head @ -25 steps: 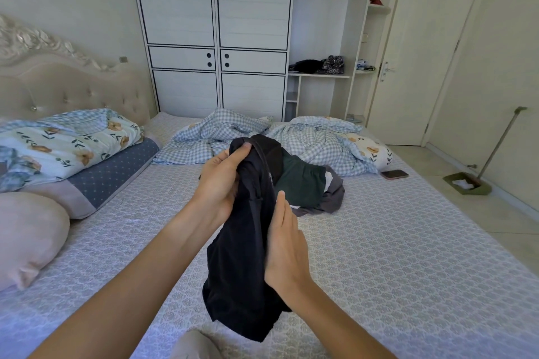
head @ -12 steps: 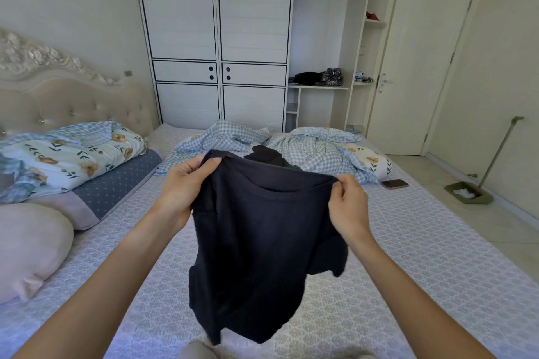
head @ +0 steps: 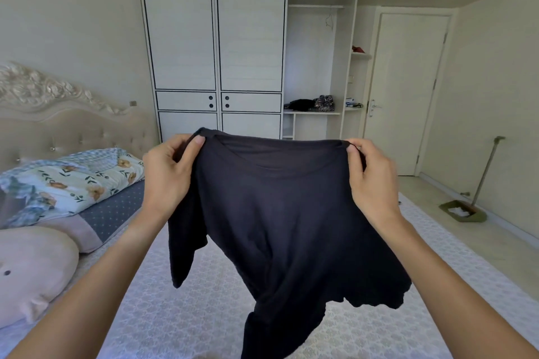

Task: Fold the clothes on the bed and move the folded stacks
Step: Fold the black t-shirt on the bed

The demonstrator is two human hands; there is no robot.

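Bedroom: bed [head: 204,315] with a patterned cover, pillows [head: 70,183] along its left edge by the headboard, wardrobe [head: 215,67] beyond its far end. The shirt [head: 280,227] hangs in the air over the middle of the bed, clear of the cover, as far as can be seen. Left hand [head: 169,172] pinches the left shoulder, thumb on the near face; right hand [head: 372,178] pinches the right shoulder likewise. Collar edge is drawn nearly level between them. One sleeve dangles left; the hem droops unevenly and twists lower right.

Judgement: step in hand is spreading the shirt for folding. Recommended: keep both pinches firm, give a light shake to free the twist, then lower hem first onto bare cover, flat and square.
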